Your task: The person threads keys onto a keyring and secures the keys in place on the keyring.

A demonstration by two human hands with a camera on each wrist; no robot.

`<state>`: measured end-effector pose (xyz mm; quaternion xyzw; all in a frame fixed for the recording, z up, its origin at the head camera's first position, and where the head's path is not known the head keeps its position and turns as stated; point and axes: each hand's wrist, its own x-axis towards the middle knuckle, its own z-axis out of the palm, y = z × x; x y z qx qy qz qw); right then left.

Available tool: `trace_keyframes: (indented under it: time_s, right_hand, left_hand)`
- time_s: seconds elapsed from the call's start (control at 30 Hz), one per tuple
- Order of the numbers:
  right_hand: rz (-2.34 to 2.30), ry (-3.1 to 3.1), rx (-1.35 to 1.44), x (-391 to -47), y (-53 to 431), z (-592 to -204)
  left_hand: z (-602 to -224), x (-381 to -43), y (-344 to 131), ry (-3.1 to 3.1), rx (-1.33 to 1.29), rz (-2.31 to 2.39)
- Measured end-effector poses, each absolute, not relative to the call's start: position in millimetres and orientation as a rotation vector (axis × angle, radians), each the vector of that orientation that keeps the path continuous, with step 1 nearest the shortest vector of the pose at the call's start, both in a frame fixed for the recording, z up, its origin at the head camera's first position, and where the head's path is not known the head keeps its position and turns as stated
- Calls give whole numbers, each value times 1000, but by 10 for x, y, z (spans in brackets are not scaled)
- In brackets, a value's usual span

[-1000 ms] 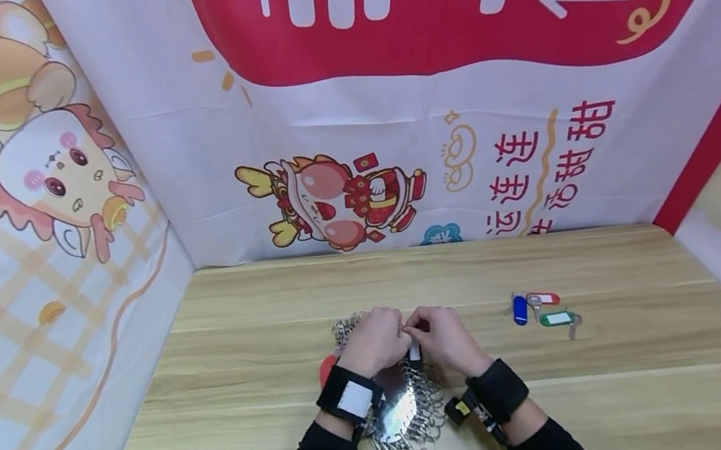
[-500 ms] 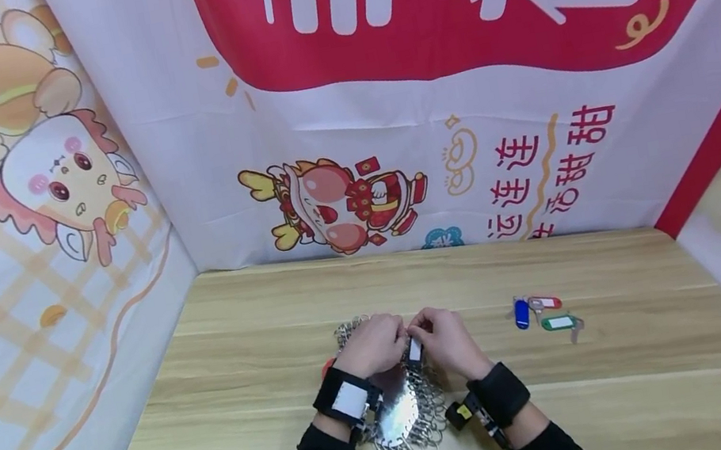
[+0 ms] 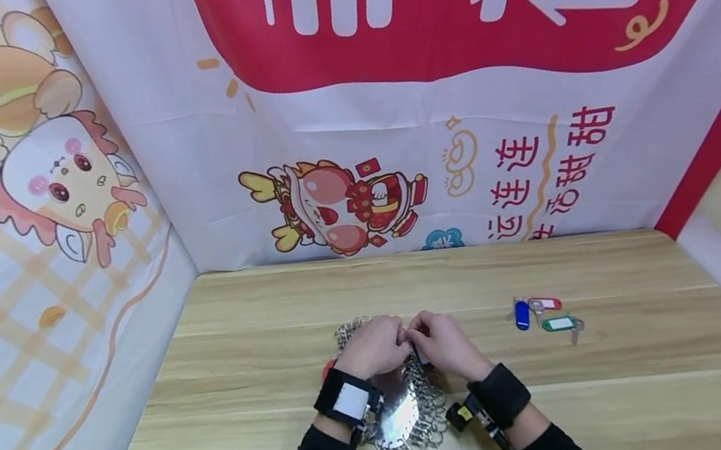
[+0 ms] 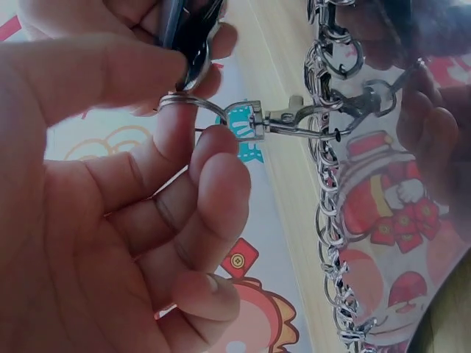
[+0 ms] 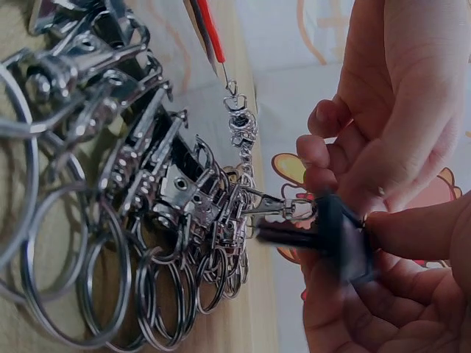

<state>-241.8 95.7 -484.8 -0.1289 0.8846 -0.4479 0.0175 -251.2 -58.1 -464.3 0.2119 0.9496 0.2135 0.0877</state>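
Under both hands, a mirror-like metal plate (image 3: 397, 412) bears snap hooks and split rings (image 5: 158, 309) along its edge. My left hand (image 3: 375, 347) pinches a split ring (image 4: 193, 101) between thumb and forefinger; a snap hook (image 4: 276, 121) joins this ring to the plate's edge, and its other fingers are curled below. Beside it, my right hand (image 3: 445, 343) pinches a black key tag (image 5: 346, 243), blurred in the right wrist view, right by the ring. My fingertips cover where tag and ring meet.
To the right on the wooden table (image 3: 259, 307) lie a blue key tag (image 3: 522, 315), a red one (image 3: 548, 303) and a green one (image 3: 557, 324) with keys. A red piece (image 3: 328, 367) shows at the plate's left. Printed cloth (image 3: 198, 165) hangs behind.
The black tag, whose white label faced up half a second ago, has turned and dropped lower by my right fingers. Both hands stay at nearly the same place.
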Motion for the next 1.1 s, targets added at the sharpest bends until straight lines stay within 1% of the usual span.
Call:
trace_keyframes:
  time_s: [0.27,0.4,0.57,0.67,0.87,1.1]
  right_hand:
    - [-1345,2757,-450,-2421,961,-4870]
    - [-1335,2726,-438,-2419,979,-4862]
    - [-1355,2717,-442,-2420,989,-4854]
    - [-1373,2731,-451,-2421,985,-4857]
    - [-1389,2754,-447,-2413,971,-4858]
    - [-1349,2742,-419,-2406,960,-4841]
  left_hand:
    - [-4647,-2515,-578,2881,724,552]
    - [-4651,-2505,-576,2880,713,535]
    - [-4648,-2507,-576,2873,666,621]
    - [-4646,-2515,-585,2863,682,655]
    - [-4640,-2514,-595,2869,735,627]
    - [-4632,-2502,-576,2895,697,532]
